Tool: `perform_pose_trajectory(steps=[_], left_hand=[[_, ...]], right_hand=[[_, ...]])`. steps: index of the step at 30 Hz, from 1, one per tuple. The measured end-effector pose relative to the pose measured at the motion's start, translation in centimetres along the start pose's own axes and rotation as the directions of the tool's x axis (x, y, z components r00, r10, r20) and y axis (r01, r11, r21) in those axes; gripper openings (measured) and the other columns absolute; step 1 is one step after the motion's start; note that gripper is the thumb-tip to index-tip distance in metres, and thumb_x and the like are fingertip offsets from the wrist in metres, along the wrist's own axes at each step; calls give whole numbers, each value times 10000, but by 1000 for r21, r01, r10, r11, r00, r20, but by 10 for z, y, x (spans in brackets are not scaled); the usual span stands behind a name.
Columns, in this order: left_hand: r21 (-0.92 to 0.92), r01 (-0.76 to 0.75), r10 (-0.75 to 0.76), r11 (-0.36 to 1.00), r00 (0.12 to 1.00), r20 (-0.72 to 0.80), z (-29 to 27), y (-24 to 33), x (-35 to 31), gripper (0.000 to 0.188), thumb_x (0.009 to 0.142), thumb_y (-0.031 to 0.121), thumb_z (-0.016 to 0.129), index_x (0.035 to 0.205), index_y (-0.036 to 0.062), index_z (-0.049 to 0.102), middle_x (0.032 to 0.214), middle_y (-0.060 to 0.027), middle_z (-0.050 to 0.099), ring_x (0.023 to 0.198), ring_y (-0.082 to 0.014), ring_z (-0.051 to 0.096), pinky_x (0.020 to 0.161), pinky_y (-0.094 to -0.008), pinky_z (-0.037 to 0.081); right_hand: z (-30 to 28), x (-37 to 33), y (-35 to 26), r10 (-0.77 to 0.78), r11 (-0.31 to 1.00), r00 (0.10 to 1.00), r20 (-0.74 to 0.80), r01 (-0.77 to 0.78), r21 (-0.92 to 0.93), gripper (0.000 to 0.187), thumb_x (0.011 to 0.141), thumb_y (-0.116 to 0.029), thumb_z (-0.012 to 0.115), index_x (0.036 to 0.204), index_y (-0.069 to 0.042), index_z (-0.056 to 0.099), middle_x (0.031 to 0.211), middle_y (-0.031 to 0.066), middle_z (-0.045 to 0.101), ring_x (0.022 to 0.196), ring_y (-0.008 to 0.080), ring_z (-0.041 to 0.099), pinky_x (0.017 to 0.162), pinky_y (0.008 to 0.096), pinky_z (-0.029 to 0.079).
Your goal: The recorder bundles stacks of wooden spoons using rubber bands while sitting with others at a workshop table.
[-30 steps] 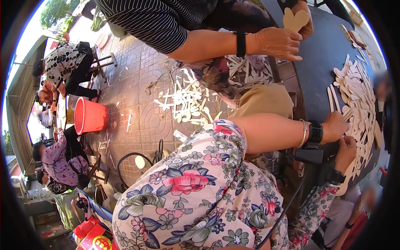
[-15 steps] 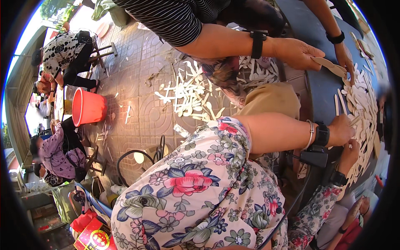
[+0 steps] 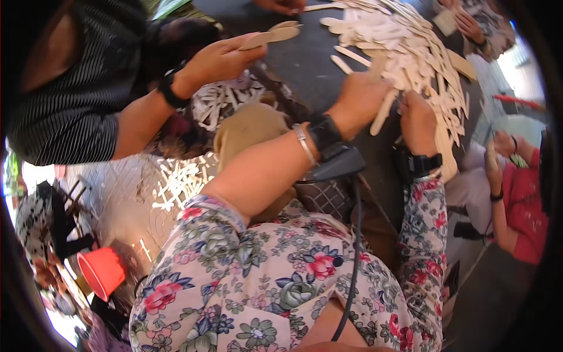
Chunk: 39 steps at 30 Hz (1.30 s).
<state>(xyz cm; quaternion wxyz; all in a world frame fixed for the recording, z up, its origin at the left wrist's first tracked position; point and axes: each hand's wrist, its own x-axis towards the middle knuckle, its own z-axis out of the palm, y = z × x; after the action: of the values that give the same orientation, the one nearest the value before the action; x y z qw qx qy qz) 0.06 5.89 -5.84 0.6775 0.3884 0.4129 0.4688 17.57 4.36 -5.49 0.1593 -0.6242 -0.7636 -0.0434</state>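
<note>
A heap of pale flat wooden spoons (image 3: 404,44) lies on the dark table (image 3: 316,64). At the near edge of the heap, my left hand (image 3: 362,101) is closed round a few of these spoons. One end stands up past its knuckles, and a loose-looking stick (image 3: 384,112) slants down beside the fingers, partly hidden. Just to its right, my right hand (image 3: 417,124) has its fingers pinched together. Whatever they hold, if anything, is hidden. The two hands are close but apart.
At left, a co-worker's hand (image 3: 226,58) holds wooden spoons (image 3: 271,36) over the table. Other people's hands (image 3: 469,26) work at the far right. Many sticks (image 3: 183,182) and a red bucket (image 3: 102,273) are on the floor. A cable (image 3: 355,252) hangs from my left wrist.
The view has swung toward the table, so the heap and both hands now appear nearer the middle. My hands remain close together by the heap; the co-worker still holds spoons.
</note>
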Motion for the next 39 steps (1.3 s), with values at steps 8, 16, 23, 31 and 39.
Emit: perform_pose_trajectory(steps=[8,16,23,31,39], left_hand=[[-119,237,-232,964,971,59,-8,7,10,356,920,272,607,651,107,443,571,10,409,416,-73,335,381,-225,247],[-104,294,-281,950,952,118,5,2,17,310,936,236,592,700,109,437,588,21,404,422,-59,333,379,-209,248],[214,140,-194,967,947,256,20,3,15,165,858,135,693,890,19,580,623,57,467,438,-19,355,385,-180,235],[111,208,-233,972,926,297,6,3,19,125,856,81,673,854,87,548,675,42,532,456,-9,365,379,-175,238],[-23,268,-246,963,911,332,4,12,17,100,883,70,578,972,28,560,752,-56,599,499,-35,393,378,-174,256]], right_hand=[[-6,-10,7,308,838,948,-82,-229,496,91,807,-76,604,875,-17,589,717,137,650,675,303,641,619,384,491],[-12,-13,15,327,161,898,296,-361,918,85,824,-49,633,876,18,624,648,28,577,534,84,524,483,225,401],[-11,-14,24,227,-72,882,414,-408,910,169,856,-37,622,1010,31,622,791,34,618,580,74,533,531,212,439],[-18,-16,29,190,32,873,449,-463,886,304,841,-20,617,1122,85,569,761,64,613,555,87,535,500,208,420],[-20,-23,26,140,142,851,507,-524,840,326,823,-16,603,1125,95,555,736,58,602,526,84,519,478,209,402]])
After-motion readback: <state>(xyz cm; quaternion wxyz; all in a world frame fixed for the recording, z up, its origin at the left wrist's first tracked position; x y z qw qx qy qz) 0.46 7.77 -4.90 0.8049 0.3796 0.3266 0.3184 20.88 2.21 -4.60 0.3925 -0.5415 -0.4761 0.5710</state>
